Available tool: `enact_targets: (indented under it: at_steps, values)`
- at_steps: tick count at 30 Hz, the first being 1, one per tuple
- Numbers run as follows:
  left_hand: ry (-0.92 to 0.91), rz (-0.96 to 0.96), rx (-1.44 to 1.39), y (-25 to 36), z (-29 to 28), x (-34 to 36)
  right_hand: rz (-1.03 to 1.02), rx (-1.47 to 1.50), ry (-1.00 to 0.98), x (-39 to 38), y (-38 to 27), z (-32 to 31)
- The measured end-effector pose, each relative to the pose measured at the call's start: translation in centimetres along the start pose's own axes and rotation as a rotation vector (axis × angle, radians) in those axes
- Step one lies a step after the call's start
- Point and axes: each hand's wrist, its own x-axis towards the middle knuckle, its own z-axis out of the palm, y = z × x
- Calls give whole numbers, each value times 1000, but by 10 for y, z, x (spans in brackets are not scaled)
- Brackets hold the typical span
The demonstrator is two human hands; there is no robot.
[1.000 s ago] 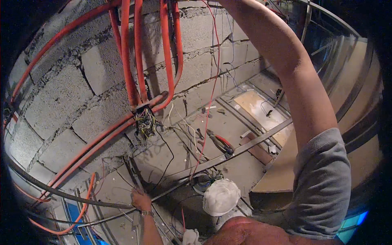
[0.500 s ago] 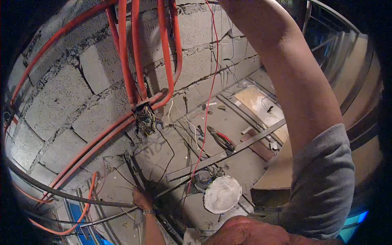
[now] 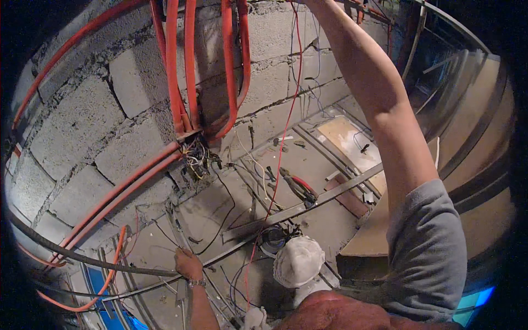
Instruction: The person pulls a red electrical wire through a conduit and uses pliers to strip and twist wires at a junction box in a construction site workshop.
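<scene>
Nearest you, a co-worker in a white cap has a hand on a metal rail below. Your right arm reaches up past the top edge, so its grip cannot be told; your left hand is out of view. A thin red wire hangs free beside the arm. Beyond, orange conduits crowd into a junction box on the block wall.

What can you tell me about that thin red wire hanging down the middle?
The thin red wire runs down from the top edge beside the person's raised right arm, hanging loosely in front of the grey block wall. It drops past the orange conduits toward the littered floor, ending near the white cap. Its upper end is out of view.
</scene>
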Motion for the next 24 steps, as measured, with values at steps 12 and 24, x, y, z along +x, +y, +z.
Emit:
enact_targets:
  at_steps: [12, 24]
  values:
    - [52, -14, -11, -10, 6, -2, -97, 14, -453, -6, 43, -8]
    - [-111, -35, -70, 2, -3, 2, -1258, -583, -142, 44, 41, -2]
